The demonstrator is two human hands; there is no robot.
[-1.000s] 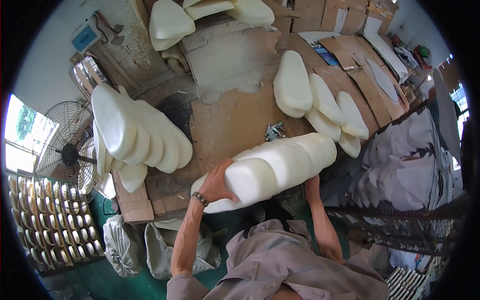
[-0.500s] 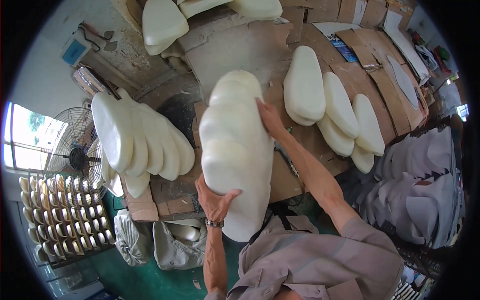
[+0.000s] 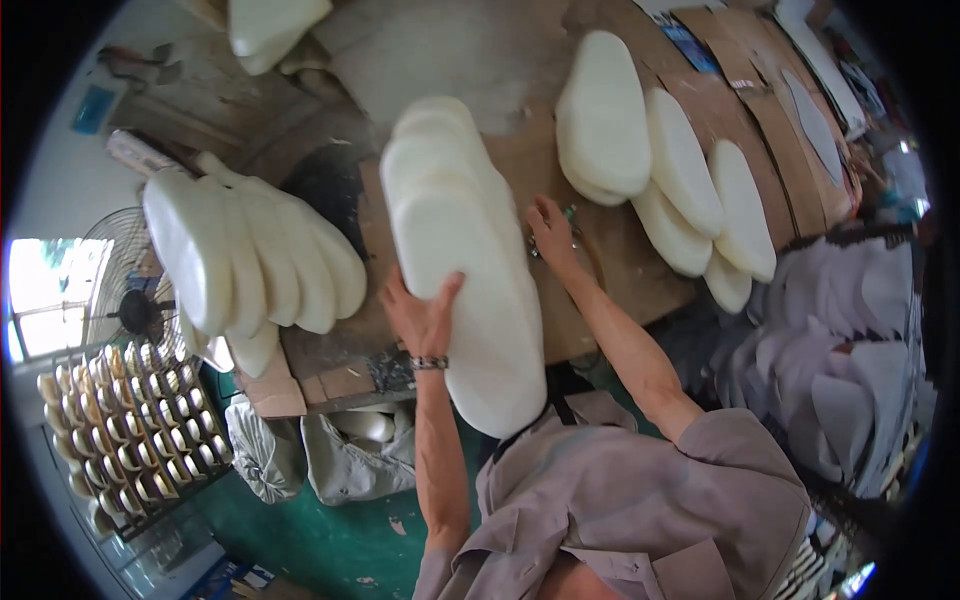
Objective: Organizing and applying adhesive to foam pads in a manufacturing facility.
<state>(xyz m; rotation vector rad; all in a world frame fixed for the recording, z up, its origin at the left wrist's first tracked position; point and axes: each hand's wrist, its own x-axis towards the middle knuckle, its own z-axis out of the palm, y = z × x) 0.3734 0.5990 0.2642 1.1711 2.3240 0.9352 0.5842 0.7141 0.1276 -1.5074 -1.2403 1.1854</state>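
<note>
Table [image 3: 640, 290]: sheeted in cardboard, fills mid-view. By my judgement work on it stands partway: one pile in front being handled, the rest lying untouched around it; whether those are finished or left to do, cannot say

Grey sheets [image 3: 820, 370]: thick heap of irregular shapes, right side, beyond the table's edge

Central pile [image 3: 490, 310]: pale, smooth, rounded slabs, long axis running away from the body, near end out past the table's front edge. Layers stepped at the far end and along the right side, not flush; lining them up looks undone, as a judgement

Fanned stack [image 3: 255, 250]: same pale kind, left part of table, slabs overlapping like spread cards; gathering there looks done

Loose slabs [image 3: 605, 120]: right part of table, in overlapping groups, apart from the central pile

Sacks [image 3: 360, 460]: whitish, below the table at left

Hands, well apart from each other. Left hand [image 3: 422, 318] spread on the central pile, thumb over the top face, fingers at its left edge. Right hand [image 3: 552, 238] off the pile, low over the table, fingers bent

Metal fitting [image 3: 574, 232]: small, green-tipped, at the right hand, partly hidden; gripped or merely touched, cannot tell

Wristband [image 3: 430, 363]: dark, linked, left wrist
</note>
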